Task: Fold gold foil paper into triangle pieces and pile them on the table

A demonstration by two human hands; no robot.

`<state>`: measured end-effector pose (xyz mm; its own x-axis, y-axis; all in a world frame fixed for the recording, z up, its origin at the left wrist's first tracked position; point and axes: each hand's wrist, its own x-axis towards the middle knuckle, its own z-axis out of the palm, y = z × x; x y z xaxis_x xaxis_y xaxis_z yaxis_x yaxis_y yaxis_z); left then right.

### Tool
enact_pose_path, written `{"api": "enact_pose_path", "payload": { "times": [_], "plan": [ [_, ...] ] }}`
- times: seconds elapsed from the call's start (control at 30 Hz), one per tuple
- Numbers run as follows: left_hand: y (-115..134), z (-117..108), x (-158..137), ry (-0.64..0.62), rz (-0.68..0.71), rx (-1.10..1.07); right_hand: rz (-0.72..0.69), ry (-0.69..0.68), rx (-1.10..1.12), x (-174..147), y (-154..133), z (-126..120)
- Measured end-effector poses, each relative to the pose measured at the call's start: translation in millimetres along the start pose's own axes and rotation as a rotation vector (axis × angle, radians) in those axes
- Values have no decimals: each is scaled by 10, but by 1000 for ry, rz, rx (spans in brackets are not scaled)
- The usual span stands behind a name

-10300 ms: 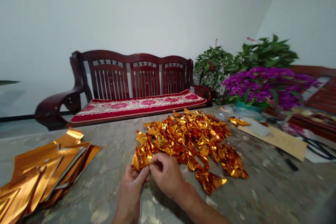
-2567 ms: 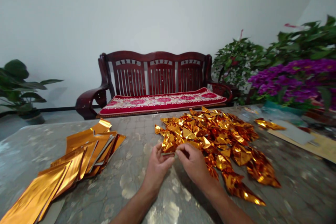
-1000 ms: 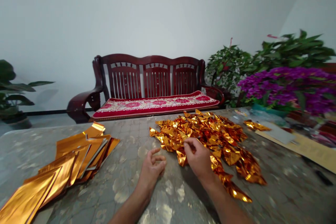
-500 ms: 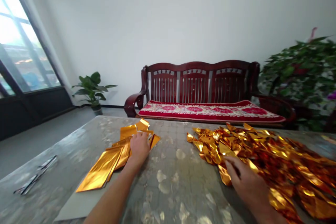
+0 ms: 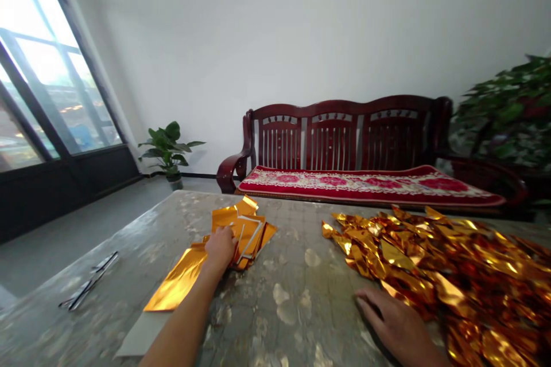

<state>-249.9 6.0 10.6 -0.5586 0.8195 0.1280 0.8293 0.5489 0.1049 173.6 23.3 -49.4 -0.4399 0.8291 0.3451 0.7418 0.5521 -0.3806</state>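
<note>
My left hand (image 5: 220,248) rests on a spread of gold foil paper sheets (image 5: 178,278), its fingers curled down on them; the fingertips are partly hidden. Beyond its fingers lie more overlapping sheets (image 5: 247,238), some showing pale edges. On the right, my right hand (image 5: 394,321) is low over the table with thumb and fingers apart and nothing seen in it. It is beside the near left edge of a large heap of folded gold foil pieces (image 5: 456,275).
A pale flat board (image 5: 144,335) lies partly under the sheets. At the left of the patterned table (image 5: 297,287) is a thin dark-and-silver item (image 5: 90,281), possibly scissors. Behind the table stands a wooden bench (image 5: 327,137) with a red runner, and potted plants (image 5: 170,149) on both sides.
My left hand has shifted left across the foil sheets, uncovering the pale-edged ones. My right hand has drawn back from the heap toward me. The view has turned slightly left.
</note>
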Motion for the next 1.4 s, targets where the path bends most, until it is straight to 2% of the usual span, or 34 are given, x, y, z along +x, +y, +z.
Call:
{"api": "enact_pose_path", "payload": {
  "times": [0.23,0.5,0.77,1.1,1.4],
  "plan": [
    [110,16,-39,82,58,29,-1,32,41,10,4,1],
    [40,-34,177,3,32,29,13,-4,59,9,13,-6],
    [117,22,165,-2,31,62,9,6,94,3,2,-17],
    [12,-29,258,-49,26,28,-9,6,82,8,2,-11],
    [88,-19,276,-47,56,45,6,-13,74,-4,12,3]
  ]
}}
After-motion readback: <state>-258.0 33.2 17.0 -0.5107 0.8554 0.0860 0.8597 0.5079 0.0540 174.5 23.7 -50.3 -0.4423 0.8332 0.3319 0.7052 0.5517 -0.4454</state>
